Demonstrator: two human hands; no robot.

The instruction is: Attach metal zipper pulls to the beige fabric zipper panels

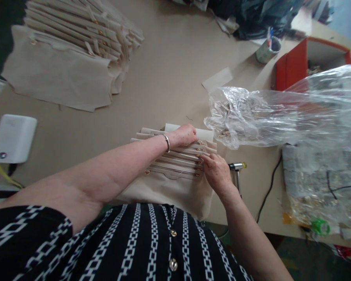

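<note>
A stack of beige fabric panels with zippers [175,166] lies in front of me, overlapped so that several gold zipper pulls show in a row near the right side. My left hand [185,135], with a silver bracelet at the wrist, is closed over the upper right part of this stack. Its curled fingers hide what they grip. My right hand [217,171] pinches at the right edge of the panels, its fingertips beside one of the gold pulls. Beneath the far edge of the stack shows a white strip [206,135].
More beige zippered panels [61,74] are piled at the far left. A white box-shaped device [14,137] sits at the left edge. To the right are a clear plastic bag [251,113], a red bin [292,64], a pen cup [268,50] and a metal tool [236,166] beside my right hand.
</note>
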